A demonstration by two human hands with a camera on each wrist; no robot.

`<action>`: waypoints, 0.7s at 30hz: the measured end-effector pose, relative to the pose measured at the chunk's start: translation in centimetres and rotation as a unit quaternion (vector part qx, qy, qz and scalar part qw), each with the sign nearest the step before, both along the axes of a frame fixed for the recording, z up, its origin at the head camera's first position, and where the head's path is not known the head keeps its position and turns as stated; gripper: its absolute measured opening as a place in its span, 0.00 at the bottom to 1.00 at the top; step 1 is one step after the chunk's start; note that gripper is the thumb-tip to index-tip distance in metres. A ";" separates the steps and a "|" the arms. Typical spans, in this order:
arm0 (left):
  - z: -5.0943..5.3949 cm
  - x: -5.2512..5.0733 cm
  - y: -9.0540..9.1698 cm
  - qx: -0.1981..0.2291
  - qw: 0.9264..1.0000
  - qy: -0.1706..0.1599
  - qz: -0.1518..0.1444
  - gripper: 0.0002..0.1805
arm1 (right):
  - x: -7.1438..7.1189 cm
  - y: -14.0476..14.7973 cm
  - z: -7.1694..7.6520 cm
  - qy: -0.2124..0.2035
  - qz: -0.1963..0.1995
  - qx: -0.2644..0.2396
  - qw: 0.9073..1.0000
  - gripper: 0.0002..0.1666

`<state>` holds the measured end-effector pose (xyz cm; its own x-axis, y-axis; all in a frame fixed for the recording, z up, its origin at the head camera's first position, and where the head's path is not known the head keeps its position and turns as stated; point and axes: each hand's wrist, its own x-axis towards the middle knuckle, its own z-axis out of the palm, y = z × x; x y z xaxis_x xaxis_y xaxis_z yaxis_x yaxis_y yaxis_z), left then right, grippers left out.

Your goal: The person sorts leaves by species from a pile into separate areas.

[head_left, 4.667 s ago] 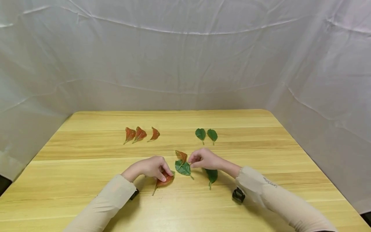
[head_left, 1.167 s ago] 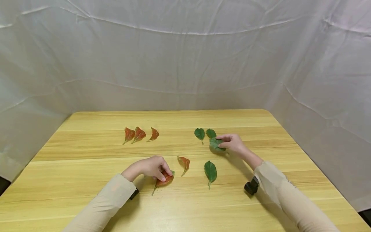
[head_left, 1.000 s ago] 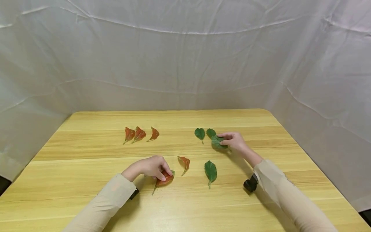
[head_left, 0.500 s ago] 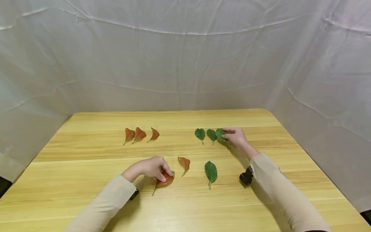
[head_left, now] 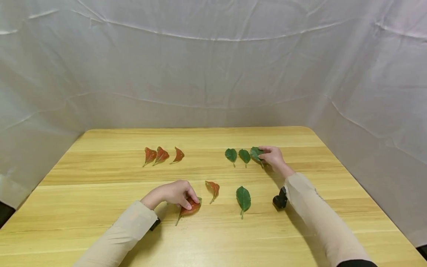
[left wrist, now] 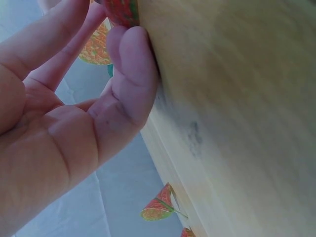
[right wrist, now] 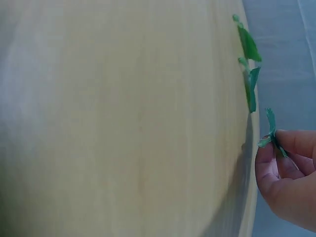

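Observation:
My left hand (head_left: pixel 174 193) pinches a red leaf (head_left: pixel 194 207) low over the front of the table, its stem pointing towards me. In the left wrist view, that leaf (left wrist: pixel 122 11) shows only in part at the fingertips. At the back right, my right hand (head_left: pixel 274 158) holds a green leaf (head_left: pixel 255 153) by its right edge between thumb and fingers. This green leaf (right wrist: pixel 270 129) appears edge-on in the right wrist view, seemingly just off the tabletop. Left of it lie two green leaves, one in the middle (head_left: pixel 244 155) and one farther left (head_left: pixel 230 154).
Three red leaves (head_left: pixel 161 154) lie in a row at the back left of the wooden table (head_left: pixel 213 237). A curled red leaf (head_left: pixel 212 189) and a single green leaf (head_left: pixel 243 198) lie between the hands. Pale cloth (head_left: pixel 200 74) hangs behind the table.
My right hand has taken a green leaf from the middle, off the curled red one, and brought it to the right end of the green row. The left hand has stayed put.

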<state>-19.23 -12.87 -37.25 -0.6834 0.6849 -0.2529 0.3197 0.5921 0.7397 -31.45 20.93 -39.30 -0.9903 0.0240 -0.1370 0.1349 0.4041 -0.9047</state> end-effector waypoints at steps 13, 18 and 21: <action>-0.1 0.0 0.1 0.003 1.000 -0.001 0.001 0.12 | -0.3 0.2 -0.4 0.002 0.003 0.037 0.999 0.23; 0.1 0.1 0.1 -0.002 1.000 -0.004 0.007 0.12 | -0.2 0.1 -0.2 -0.004 -0.002 0.045 0.999 0.23; 0.2 0.1 0.1 -0.004 1.000 -0.007 0.011 0.12 | 0.0 0.1 -0.1 -0.002 -0.005 0.058 0.998 0.23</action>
<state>-19.14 -12.75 -37.03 -0.6953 0.6673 -0.2670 0.2961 0.6045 0.7395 -31.48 21.03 -39.36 -0.9894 0.0500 -0.1367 0.1431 0.5054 -0.8510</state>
